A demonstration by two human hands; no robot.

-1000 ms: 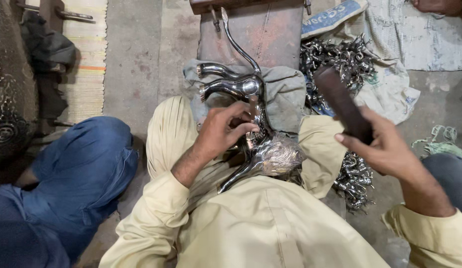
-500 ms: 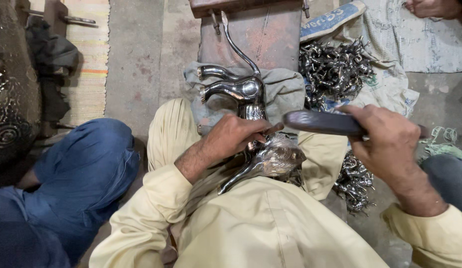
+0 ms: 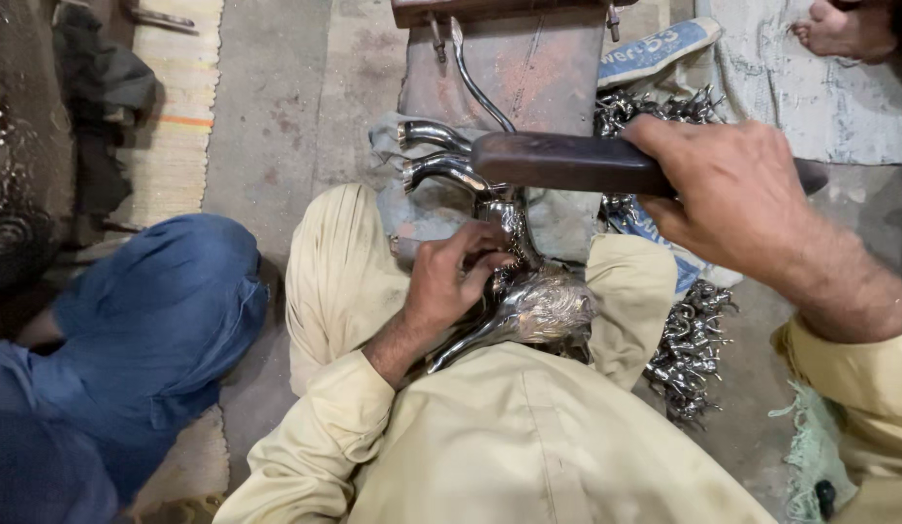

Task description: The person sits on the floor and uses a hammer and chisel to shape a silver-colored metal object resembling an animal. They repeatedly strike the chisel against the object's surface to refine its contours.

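Note:
My left hand grips a shiny metal figurine that lies between my knees, its legs pointing left over a grey cloth. Crinkled clear plastic wraps the lower part of the figurine. My right hand is raised above it and is shut on a dark wooden bar, held level across the piece. My cream-coloured clothes fill the lower part of the view.
A pile of shiny metal parts lies to the right, running back behind the bar. A brown block stands ahead. Another person in blue sits at my left. A bare foot shows at the top right.
My right hand has swung the wooden bar from tilted at the right to level, higher and closer to the camera, over the figurine. My left hand keeps its grip.

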